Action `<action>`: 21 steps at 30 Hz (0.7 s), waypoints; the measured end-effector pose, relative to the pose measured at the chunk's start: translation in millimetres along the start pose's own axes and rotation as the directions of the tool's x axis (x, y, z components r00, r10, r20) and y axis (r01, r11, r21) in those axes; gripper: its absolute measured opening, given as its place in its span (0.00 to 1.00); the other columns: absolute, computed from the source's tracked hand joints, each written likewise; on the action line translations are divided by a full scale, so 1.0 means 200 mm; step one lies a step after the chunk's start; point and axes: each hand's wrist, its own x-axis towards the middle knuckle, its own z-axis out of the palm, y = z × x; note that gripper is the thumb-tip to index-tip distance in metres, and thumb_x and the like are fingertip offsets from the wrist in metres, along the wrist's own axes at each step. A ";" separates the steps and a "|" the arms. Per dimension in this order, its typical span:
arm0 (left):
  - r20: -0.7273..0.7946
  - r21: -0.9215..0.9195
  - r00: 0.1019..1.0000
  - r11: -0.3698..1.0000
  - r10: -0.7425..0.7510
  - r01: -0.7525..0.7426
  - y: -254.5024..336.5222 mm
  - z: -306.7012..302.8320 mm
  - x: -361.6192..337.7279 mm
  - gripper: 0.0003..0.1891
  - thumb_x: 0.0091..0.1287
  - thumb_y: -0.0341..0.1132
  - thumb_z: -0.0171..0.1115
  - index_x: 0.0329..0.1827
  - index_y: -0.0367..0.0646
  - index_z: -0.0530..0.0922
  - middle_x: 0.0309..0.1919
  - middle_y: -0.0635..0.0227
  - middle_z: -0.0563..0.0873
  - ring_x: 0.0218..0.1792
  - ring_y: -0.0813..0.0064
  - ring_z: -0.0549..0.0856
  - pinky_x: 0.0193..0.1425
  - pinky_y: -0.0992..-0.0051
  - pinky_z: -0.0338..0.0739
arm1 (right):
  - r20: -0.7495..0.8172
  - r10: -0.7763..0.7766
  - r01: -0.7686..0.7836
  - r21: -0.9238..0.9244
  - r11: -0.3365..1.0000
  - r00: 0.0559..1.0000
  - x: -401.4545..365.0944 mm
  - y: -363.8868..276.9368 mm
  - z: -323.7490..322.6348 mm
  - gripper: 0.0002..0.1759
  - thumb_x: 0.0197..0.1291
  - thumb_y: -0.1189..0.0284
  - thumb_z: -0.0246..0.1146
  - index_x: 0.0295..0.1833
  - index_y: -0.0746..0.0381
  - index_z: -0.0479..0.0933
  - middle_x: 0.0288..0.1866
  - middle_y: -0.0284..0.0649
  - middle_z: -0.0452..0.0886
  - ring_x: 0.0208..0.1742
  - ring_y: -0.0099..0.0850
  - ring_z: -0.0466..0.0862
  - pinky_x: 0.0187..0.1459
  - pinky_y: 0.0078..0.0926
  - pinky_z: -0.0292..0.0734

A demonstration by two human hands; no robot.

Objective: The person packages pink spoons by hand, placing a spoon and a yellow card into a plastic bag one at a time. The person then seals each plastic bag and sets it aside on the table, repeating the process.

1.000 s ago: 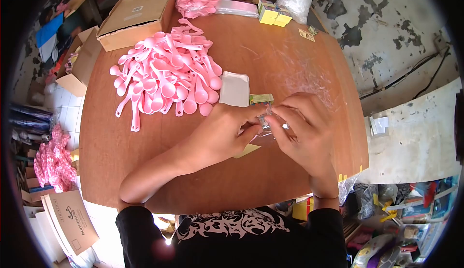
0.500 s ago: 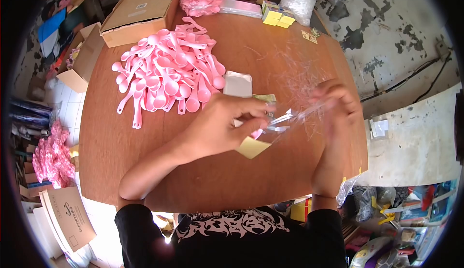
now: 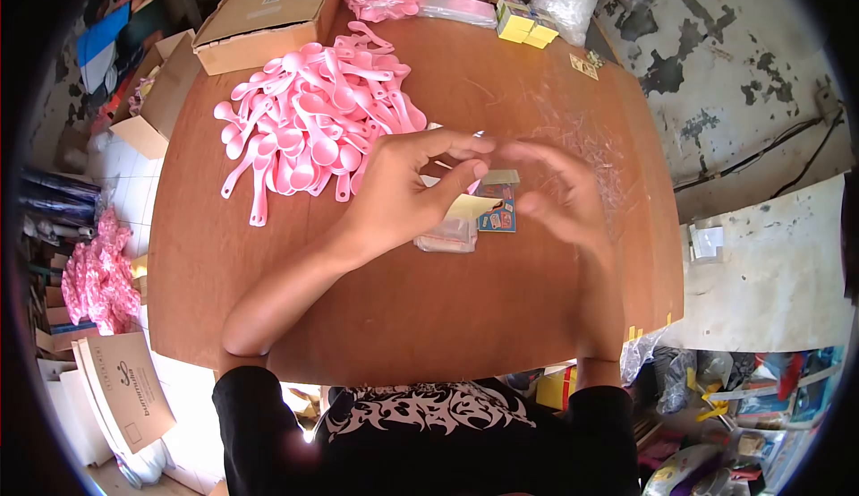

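Our left hand [image 3: 403,196] hovers over the middle of the worktop [image 3: 268,263], its fingers [image 3: 447,144] loosely curled with thumb and forefinger apart. A pale sliver shows at the forefinger tip, and we cannot tell whether it is gripped. Our right hand [image 3: 559,200] is blurred and just beside the left, its fingers spread wide and holding nothing we can see. The small printed packet [image 3: 497,215] lies flat on the worktop below and between both hands, touching a stack of clear bags [image 3: 446,239], with a small green box [image 3: 504,176] near it. The heap of pink spoons [image 3: 309,124] lies just left of our left hand.
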 end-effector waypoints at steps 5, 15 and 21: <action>-0.012 -0.197 1.000 0.980 0.010 -0.012 -0.03 -0.03 0.01 0.16 0.67 0.28 0.67 0.57 0.34 0.81 0.41 0.60 0.89 0.44 0.72 0.89 0.48 0.74 0.84 | -0.186 0.160 -0.130 0.161 0.978 0.969 0.01 -0.10 0.19 0.05 0.62 0.77 0.67 0.41 0.67 0.85 0.32 0.35 0.87 0.35 0.17 0.83 0.36 0.18 0.76; 0.184 -0.305 0.976 0.937 -0.119 0.172 -0.08 -0.04 0.04 0.13 0.69 0.30 0.67 0.54 0.33 0.83 0.44 0.63 0.89 0.43 0.80 0.87 0.48 0.78 0.83 | -0.235 0.265 -0.202 0.263 0.944 0.935 -0.02 -0.10 0.15 0.08 0.65 0.77 0.67 0.46 0.70 0.84 0.37 0.39 0.87 0.37 0.19 0.84 0.38 0.18 0.79; 0.208 -0.385 0.961 0.888 -0.182 0.252 -0.06 -0.06 0.04 0.12 0.71 0.29 0.64 0.54 0.36 0.83 0.44 0.63 0.89 0.42 0.80 0.87 0.44 0.79 0.83 | -0.224 0.260 -0.140 0.441 0.886 0.939 -0.03 -0.10 0.12 0.08 0.66 0.78 0.66 0.48 0.70 0.84 0.41 0.42 0.88 0.41 0.23 0.86 0.42 0.20 0.82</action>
